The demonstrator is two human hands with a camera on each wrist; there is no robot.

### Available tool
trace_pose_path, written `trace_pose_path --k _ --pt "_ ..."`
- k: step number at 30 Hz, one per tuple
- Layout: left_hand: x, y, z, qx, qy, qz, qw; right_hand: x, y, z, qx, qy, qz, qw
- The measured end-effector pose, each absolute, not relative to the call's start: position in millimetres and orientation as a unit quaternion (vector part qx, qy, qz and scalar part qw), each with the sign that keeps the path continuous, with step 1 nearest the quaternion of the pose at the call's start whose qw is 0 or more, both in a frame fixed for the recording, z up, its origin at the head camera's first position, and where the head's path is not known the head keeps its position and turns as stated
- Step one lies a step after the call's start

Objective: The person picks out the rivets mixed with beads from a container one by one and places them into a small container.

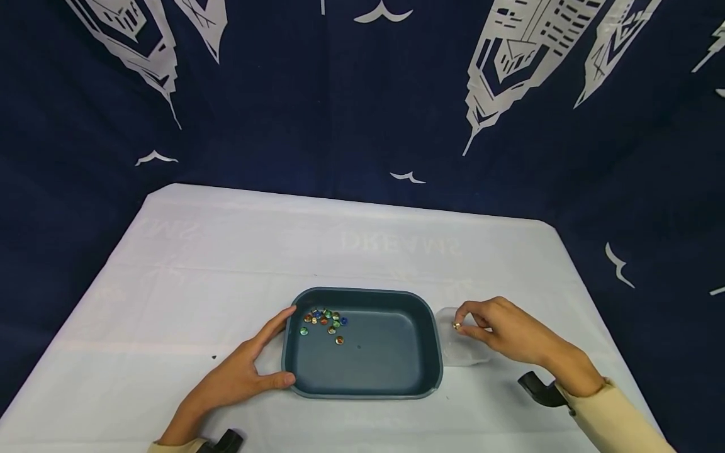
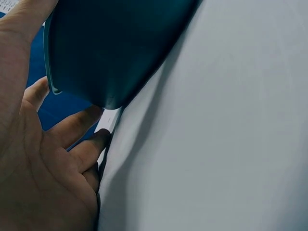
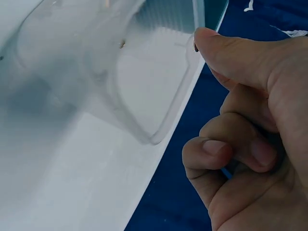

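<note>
A dark teal rectangular tray [image 1: 385,358] lies on the table, with several small multicoloured glass marbles [image 1: 339,340] near its back left corner. My left hand [image 1: 238,371] rests against the tray's left end, thumb at the front corner and forefinger at the back, fingers spread. Over a clear plastic container [image 1: 460,352] right of the tray, my right hand [image 1: 510,330] pinches a small shiny marble [image 1: 456,325] between thumb and forefinger. In the right wrist view only a sliver of it shows, while another small gold-brown piece [image 3: 122,44] appears in the container.
A white cloth [image 1: 226,251] with faint lettering covers the table. Behind it hangs a navy curtain [image 1: 272,113] with white printed shapes. A small dark speck [image 1: 214,357] lies on the cloth left of the tray.
</note>
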State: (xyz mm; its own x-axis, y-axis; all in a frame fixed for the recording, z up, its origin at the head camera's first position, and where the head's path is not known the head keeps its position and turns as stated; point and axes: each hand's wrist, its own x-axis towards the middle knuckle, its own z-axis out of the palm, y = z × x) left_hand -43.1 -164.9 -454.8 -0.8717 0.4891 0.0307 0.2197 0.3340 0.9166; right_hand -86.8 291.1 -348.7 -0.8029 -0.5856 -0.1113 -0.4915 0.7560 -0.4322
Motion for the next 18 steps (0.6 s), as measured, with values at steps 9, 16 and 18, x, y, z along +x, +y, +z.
trace_pose_path --k 9,16,18 --pt "-43.1 -165.8 -456.2 0.216 0.809 0.533 0.123 -86.9 302.0 -350.8 -0.281 0.934 -0.184 0.118" --pt "-43.3 -165.7 -456.2 0.217 0.808 0.533 0.126 -86.7 304.3 -351.1 -0.281 0.936 -0.183 0.110" --pt "-43.4 -165.4 -456.7 0.218 0.808 0.533 0.126 -86.2 303.6 -351.2 -0.281 0.936 -0.182 0.111"
